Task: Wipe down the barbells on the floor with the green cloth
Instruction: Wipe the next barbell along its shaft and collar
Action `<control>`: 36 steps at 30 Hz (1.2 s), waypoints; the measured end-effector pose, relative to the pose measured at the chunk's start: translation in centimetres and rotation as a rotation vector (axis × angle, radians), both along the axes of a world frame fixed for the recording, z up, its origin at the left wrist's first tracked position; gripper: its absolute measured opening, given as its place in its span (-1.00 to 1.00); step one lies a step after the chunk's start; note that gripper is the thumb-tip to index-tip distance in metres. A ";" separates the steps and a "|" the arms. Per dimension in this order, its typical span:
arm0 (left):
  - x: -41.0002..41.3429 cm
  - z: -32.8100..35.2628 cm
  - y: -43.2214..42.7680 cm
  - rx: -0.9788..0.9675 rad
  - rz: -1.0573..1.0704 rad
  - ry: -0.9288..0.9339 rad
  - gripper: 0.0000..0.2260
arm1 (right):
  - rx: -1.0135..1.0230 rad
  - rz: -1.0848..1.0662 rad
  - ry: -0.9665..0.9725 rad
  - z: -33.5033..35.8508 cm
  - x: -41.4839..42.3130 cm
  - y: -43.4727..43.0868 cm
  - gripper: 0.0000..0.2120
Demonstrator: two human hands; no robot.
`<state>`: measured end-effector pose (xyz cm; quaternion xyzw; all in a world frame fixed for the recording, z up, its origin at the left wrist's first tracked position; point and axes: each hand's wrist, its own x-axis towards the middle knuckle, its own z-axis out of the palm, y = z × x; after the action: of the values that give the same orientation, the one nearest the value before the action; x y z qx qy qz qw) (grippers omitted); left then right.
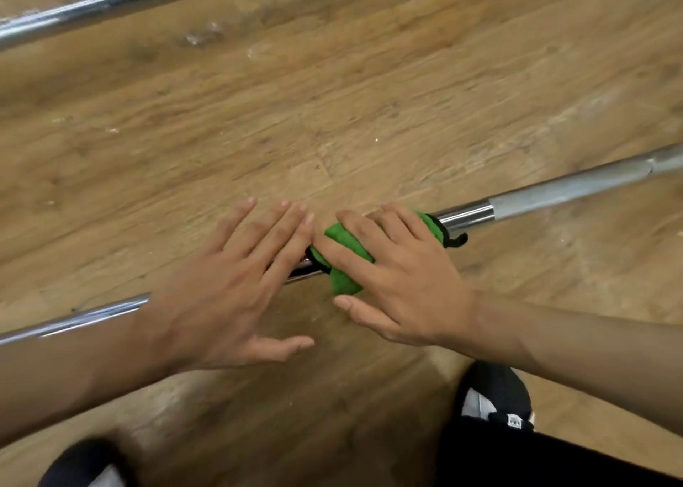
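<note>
Wooden floor holds the near barbell, green cloth draped over it under my flat right hand, left hand spread just beside, so I'd press firmly and slide evenly.

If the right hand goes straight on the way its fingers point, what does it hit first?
Probably the left hand, at its fingertips. The right hand, resting on the green cloth over the barbell, points straight at them; depth unclear.
</note>
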<state>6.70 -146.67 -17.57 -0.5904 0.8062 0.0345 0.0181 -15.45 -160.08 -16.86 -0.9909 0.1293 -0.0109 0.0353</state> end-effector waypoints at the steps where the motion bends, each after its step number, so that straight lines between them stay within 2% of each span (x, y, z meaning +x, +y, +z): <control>1: 0.0 0.1 0.0 0.007 0.005 -0.025 0.02 | -0.003 0.026 -0.023 -0.3 -0.3 -0.7 -0.40; 6: 0.1 0.3 -0.3 0.047 0.025 -0.082 -0.02 | -0.014 0.065 -0.159 -1.9 -1.6 -2.0 -0.41; 9: -0.3 0.7 -0.6 0.114 0.074 -0.084 -0.04 | 0.044 0.003 -0.231 -2.3 -1.0 -1.7 -0.43; 13: -1.4 1.8 -0.6 0.179 0.156 -0.185 0.02 | 0.127 -0.092 -0.305 -2.3 -0.3 -1.2 -0.46; 17: -1.3 2.4 -1.1 0.207 0.155 -0.193 0.06 | 0.156 -0.092 -0.304 -2.0 -0.2 -1.8 -0.48; 22: -0.2 1.1 -1.5 0.126 0.087 -0.076 0.02 | 0.093 -0.153 -0.286 -2.2 -2.7 -4.6 -0.51; 25: 0.1 0.7 -1.7 0.104 0.085 -0.022 -0.01 | 0.037 -0.244 -0.286 -2.2 -5.4 -6.6 -0.53; 30: 0.6 0.2 -1.6 0.079 0.074 -0.055 -0.07 | 0.028 -0.391 -0.279 -2.3 -8.5 -8.6 -0.49; 33: 0.5 0.1 -1.6 0.050 0.107 -0.053 -0.13 | 0.057 -0.475 -0.260 -1.5 -6.9 -7.2 -0.43; 36: -0.1 0.2 -1.7 -0.003 0.152 -0.045 -0.19 | 0.091 -0.390 -0.245 -0.7 -2.5 -3.5 -0.44</control>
<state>6.61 -148.42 -17.34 -0.6504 0.7586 0.0213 0.0326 -17.92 -163.59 -17.57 -0.9358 0.3135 -0.1316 0.0927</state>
